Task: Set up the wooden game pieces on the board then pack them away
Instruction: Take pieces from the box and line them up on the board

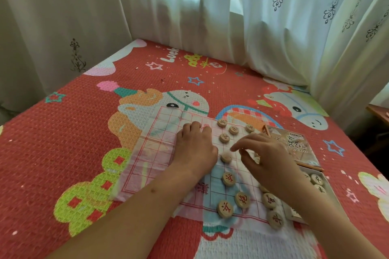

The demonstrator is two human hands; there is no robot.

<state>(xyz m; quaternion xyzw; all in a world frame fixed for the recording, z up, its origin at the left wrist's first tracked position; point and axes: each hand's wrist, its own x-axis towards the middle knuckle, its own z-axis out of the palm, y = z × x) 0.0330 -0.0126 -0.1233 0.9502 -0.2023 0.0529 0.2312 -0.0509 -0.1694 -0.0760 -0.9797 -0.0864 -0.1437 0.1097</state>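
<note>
Wooden pieces (316, 178) in the box (328, 177) lie partly behind the right hand (271, 157).

pieces (228, 178): round wooden discs, lying flat, dotted over right side | board (147, 153): thin red-gridded sheet, spread, creased

Red cartoon-printed bedcover (63, 132); pale embroidered curtains (189, 17) hang behind it.

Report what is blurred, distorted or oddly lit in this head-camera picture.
Head view: daylight through the curtains backlights the scene; the wide-angle lens splays their folds outward towards the frame edges; the right hand is smeared at the fingertips, and the piece beneath them is blurred; the nearer pieces are sharp, with readable characters.
</note>
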